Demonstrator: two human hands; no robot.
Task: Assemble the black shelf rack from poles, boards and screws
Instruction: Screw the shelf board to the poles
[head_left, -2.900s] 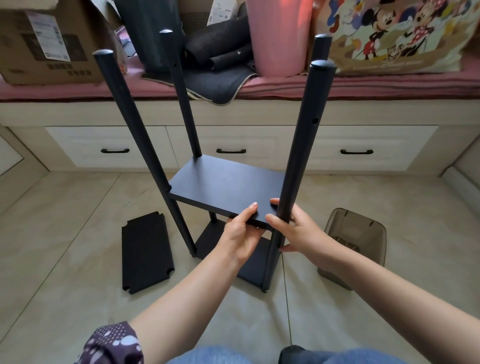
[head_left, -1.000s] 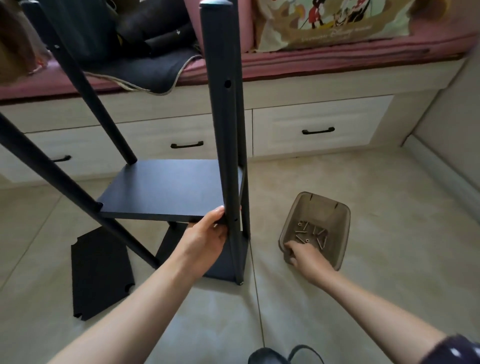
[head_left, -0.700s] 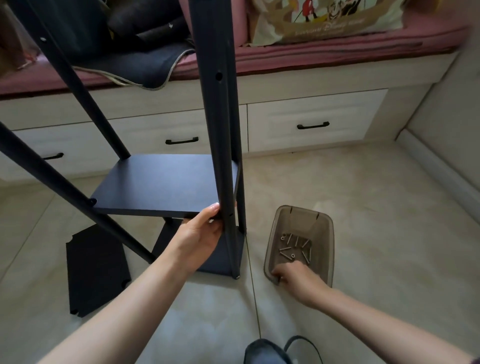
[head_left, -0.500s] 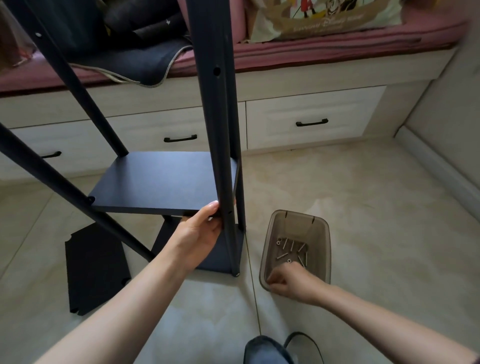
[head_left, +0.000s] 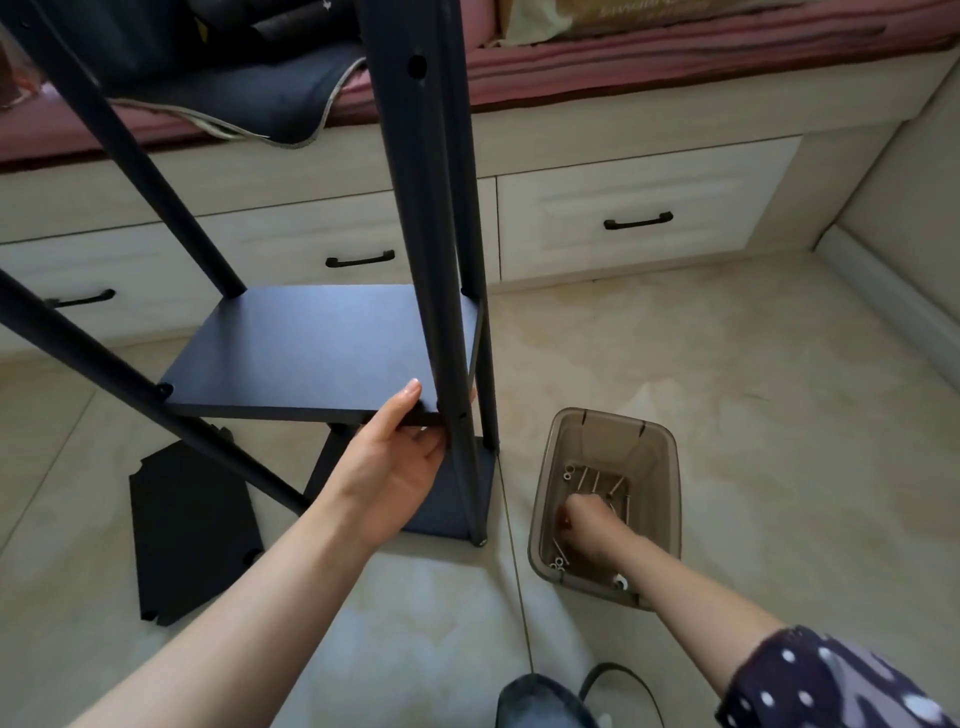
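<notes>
the poles run off the top edge, so their tops are cut off. the right hand reaches into the bin, its fingertips hidden; whether it holds a screw cannot be told. the left hand has its fingers hidden under the shelf board.

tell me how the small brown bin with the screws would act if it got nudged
The brown bin looks like thin translucent plastic, so probably light and apt to slide on the smooth floor tiles. It holds only a few loose screws, which would likely rattle and shift. The right hand reaching inside may steady it.
</notes>
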